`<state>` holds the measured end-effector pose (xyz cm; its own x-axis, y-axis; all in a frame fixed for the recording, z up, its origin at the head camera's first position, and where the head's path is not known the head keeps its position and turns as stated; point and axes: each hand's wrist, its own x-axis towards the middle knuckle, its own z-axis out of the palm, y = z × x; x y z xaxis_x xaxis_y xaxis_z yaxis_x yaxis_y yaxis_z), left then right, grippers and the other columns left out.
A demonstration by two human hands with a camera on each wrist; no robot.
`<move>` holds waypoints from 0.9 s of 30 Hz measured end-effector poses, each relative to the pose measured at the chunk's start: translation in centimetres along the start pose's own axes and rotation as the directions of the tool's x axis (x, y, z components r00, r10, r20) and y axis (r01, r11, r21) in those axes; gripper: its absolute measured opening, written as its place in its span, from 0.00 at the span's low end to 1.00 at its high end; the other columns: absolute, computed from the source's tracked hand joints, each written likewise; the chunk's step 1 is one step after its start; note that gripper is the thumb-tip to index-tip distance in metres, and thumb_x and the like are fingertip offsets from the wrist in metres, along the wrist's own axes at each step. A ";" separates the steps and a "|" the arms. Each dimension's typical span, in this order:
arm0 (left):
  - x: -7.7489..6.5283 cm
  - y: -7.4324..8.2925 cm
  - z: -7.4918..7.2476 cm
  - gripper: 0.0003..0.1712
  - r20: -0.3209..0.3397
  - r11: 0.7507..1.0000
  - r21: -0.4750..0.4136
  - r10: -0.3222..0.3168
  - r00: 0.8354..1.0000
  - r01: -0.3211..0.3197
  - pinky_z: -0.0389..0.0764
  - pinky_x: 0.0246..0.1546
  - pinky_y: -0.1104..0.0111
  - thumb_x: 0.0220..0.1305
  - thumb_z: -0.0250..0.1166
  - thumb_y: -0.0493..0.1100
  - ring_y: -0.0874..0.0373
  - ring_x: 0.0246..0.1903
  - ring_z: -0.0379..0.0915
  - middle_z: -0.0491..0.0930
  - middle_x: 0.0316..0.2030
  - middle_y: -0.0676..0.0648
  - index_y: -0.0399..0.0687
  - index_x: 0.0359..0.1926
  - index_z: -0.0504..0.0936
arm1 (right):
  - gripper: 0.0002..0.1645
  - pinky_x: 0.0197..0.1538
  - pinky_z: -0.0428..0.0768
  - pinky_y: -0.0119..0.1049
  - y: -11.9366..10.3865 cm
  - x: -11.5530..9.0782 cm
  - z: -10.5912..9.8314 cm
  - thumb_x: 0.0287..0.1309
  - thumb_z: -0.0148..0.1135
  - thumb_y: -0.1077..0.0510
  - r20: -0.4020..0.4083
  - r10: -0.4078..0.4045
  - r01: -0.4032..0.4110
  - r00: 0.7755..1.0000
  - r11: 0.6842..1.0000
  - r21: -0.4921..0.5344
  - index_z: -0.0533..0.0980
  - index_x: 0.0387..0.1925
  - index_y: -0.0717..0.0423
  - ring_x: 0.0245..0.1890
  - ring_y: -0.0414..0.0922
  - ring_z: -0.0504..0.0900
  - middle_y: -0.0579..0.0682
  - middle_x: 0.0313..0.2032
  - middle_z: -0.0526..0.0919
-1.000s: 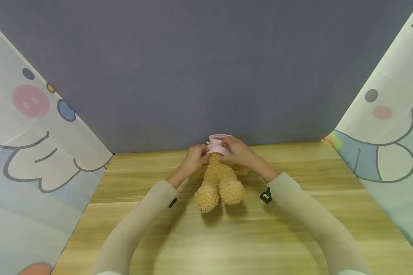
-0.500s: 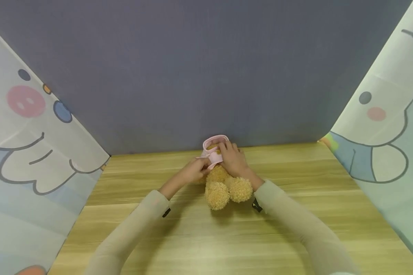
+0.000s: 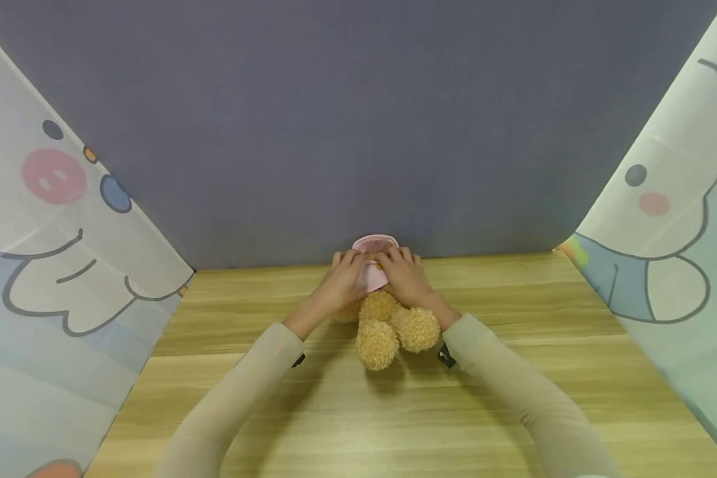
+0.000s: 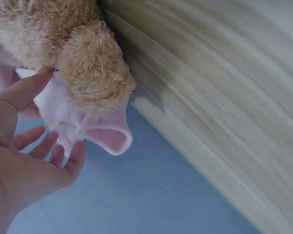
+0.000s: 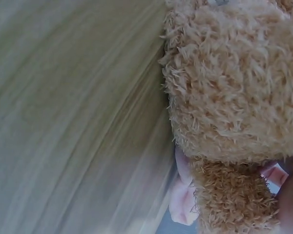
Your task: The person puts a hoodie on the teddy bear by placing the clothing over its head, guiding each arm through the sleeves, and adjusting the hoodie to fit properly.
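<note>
A tan, curly-furred teddy bear (image 3: 378, 342) lies at the back of the table, its feet toward the person. Round its upper end is a pink cloth garment (image 3: 372, 277) with a wide, rimmed opening on the far side. My left hand (image 3: 339, 280) grips the garment's left side; in the left wrist view its thumb lies along the pink edge (image 4: 53, 100) with the fingers curled beneath. From the right, my right hand (image 3: 405, 277) holds the garment, its fingers bent over the opening. Fur (image 5: 234, 87) fills much of the right wrist view, hiding most of that hand.
The wooden table (image 3: 358, 425) ends at a dark grey panel (image 3: 358, 133) just beyond the bear. White cartoon-printed sheets stand on both sides, a left sheet (image 3: 95, 279) and a right sheet (image 3: 681, 279).
The bear has tipped, so its body looks shorter behind its feet, which shifted right. My left hand dropped to the garment's lower edge, then rose to its upper left side. The right hand moved inward.
</note>
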<state>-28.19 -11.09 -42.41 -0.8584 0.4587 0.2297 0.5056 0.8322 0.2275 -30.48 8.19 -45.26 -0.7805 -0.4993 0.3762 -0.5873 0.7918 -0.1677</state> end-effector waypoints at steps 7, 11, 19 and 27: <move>0.8 0.2 0.4 0.36 0.049 0.985 0.170 -0.034 0.998 0.026 0.76 0.54 0.51 0.55 0.80 0.49 0.43 0.54 0.67 0.74 0.62 0.42 0.43 0.62 0.76 | 0.31 0.53 0.73 0.58 -0.3 -0.3 0.6 0.58 0.74 0.55 -0.073 -0.081 0.078 0.994 0.996 -0.040 0.73 0.62 0.50 0.54 0.56 0.72 0.53 0.57 0.76; -0.1 0.4 1.1 0.25 -0.018 0.976 0.211 0.048 0.999 -0.043 0.76 0.49 0.56 0.56 0.79 0.45 0.46 0.44 0.71 0.80 0.49 0.42 0.41 0.50 0.79 | 0.21 0.56 0.74 0.55 -0.6 -1.1 1.3 0.57 0.74 0.55 -0.179 -0.157 0.143 0.971 0.986 -0.086 0.79 0.51 0.48 0.52 0.52 0.76 0.49 0.50 0.82; -0.5 0.2 1.4 0.19 -0.064 0.989 0.147 0.015 0.998 -0.006 0.81 0.44 0.54 0.60 0.75 0.44 0.45 0.43 0.74 0.82 0.46 0.43 0.43 0.50 0.83 | 0.17 0.59 0.75 0.53 0.9 -1.3 0.1 0.63 0.70 0.53 -0.104 -0.190 0.196 0.976 0.979 0.050 0.81 0.51 0.53 0.54 0.53 0.77 0.52 0.49 0.84; 0.6 -0.6 0.4 0.30 0.025 0.997 -0.065 -0.037 0.999 0.038 0.78 0.53 0.46 0.73 0.60 0.42 0.52 0.23 0.77 0.84 0.30 0.45 0.46 0.73 0.67 | 0.31 0.52 0.83 0.47 4.6 -1.8 -3.3 0.67 0.62 0.64 0.109 -0.300 0.245 0.948 0.902 0.355 0.67 0.70 0.64 0.48 0.53 0.84 0.61 0.59 0.79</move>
<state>-29.00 -11.20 -42.82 -0.8782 0.4355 0.1979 0.4772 0.8270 0.2973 -31.07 13.88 -43.68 -0.5866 -0.7493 0.3073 -0.7972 0.4672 -0.3824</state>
